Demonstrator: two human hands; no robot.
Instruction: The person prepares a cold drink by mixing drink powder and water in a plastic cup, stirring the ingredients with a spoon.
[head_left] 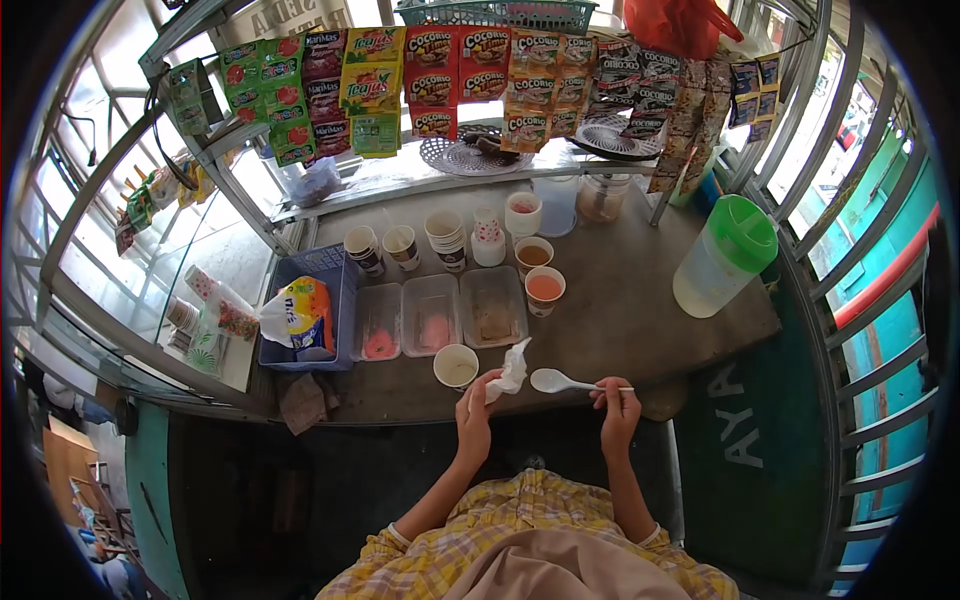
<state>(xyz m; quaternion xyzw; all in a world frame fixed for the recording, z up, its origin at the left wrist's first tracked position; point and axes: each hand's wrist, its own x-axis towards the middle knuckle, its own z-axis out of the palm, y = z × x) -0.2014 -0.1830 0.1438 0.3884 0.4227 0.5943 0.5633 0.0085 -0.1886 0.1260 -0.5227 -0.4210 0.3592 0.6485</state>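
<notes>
1. The plastic spoon (556, 381) is white, with an oval bowl and a slim, straight handle. It lies level over the near edge of the brown table (640, 290), bowl toward the person's left, and looks bare from here.
2. The white tissue (511, 372) is crumpled, one thin peak sticking up. It is just beside the spoon's bowl, seemingly with a slight gap.
3. The right hand (617, 402) has its thumb and fingers closed on the far end of the spoon's handle. Its forearm comes up from below, angled inward, knuckles to the outside.
4. The left hand (476, 412) pinches the tissue, fingers bent and nearly closed. Its forearm slants in from the other side, so both hands sit in front of the chest, well apart.
5. Close by the left hand stands an upright paper cup (456, 367), pale inside; from my spot I can't tell whether they touch.
6. Behind that cup sit three clear plastic tubs (431, 315), and two paper cups of orange and brown drink (544, 289) stand beyond the spoon.
</notes>
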